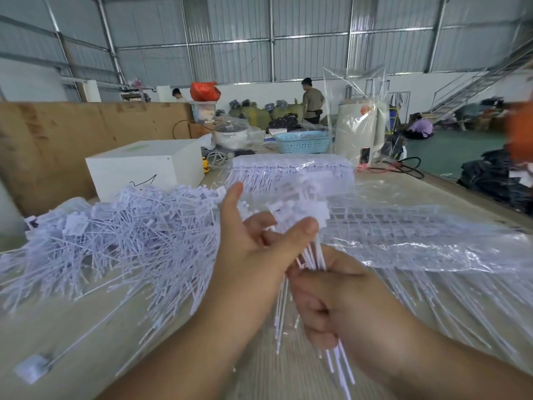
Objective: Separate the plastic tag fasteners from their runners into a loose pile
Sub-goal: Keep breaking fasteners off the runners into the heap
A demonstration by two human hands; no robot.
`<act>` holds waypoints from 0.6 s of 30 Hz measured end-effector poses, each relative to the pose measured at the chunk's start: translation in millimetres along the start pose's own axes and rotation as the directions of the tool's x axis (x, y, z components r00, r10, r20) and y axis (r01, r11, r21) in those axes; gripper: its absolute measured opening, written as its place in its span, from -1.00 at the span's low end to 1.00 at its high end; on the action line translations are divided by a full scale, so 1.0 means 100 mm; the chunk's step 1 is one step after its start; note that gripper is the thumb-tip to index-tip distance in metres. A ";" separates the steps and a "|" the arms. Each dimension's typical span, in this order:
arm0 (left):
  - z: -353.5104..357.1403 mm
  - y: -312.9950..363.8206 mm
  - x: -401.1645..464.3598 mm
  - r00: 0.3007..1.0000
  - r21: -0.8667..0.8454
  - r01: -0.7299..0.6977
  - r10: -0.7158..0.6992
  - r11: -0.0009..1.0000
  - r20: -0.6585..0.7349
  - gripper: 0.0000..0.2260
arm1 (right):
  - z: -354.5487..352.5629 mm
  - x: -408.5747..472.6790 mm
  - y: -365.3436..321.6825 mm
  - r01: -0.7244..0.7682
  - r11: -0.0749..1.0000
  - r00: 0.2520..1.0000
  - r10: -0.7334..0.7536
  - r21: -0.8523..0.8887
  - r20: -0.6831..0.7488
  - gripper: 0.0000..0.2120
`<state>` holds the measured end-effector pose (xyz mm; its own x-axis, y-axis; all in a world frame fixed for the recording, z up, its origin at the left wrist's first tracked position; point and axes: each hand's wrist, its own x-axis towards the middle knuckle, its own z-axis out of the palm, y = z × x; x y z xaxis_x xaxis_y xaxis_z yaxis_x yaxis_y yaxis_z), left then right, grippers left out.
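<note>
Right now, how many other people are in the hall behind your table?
3: one behind the cardboard wall at left, one standing by the green sacks, one crouched on the floor at right. Others may be hidden.

Loose pile of fasteners (pixel 121 241) on bench (pixel 432 183), left. Bagged runner sheets (pixel 418 238) on bench, right. Stack of runners (pixel 291 171) far centre, behind hands. Box (pixel 144 166) far left, behind pile. Basket (pixel 302 141) beyond stack; appliance in bag (pixel 360 131) right of basket. Left hand (pixel 251 249) and right hand (pixel 340 298) near centre, bundle of fasteners (pixel 311 255) between them, right hand nearer.
</note>
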<state>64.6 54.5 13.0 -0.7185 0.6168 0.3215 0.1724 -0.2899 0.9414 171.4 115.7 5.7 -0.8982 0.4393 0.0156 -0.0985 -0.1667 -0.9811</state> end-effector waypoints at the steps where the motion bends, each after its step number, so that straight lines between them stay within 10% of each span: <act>1: 0.01 -0.02 -0.01 0.996 -0.019 0.081 -0.081 0.997 0.022 -0.13 | -0.01 0.00 -0.01 0.025 1.000 1.000 -0.025 0.001 -0.007 -0.70; 6: 0.06 0.00 -0.14 0.835 -0.006 0.366 -0.325 0.931 0.444 -0.75 | -0.06 0.01 -0.02 0.090 0.996 0.993 -0.090 -0.007 0.077 -0.83; 18: -0.39 0.14 0.41 0.977 0.045 0.202 -0.199 0.978 -0.075 -0.82 | -0.09 0.02 0.02 0.030 0.987 0.994 -0.013 -0.155 0.111 -0.80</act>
<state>11.3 47.9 35.2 -0.7869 0.6054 0.1196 0.0536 -0.1260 0.9906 173.0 123.9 2.1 -0.9388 0.3408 0.0494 -0.0579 -0.0148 -0.9982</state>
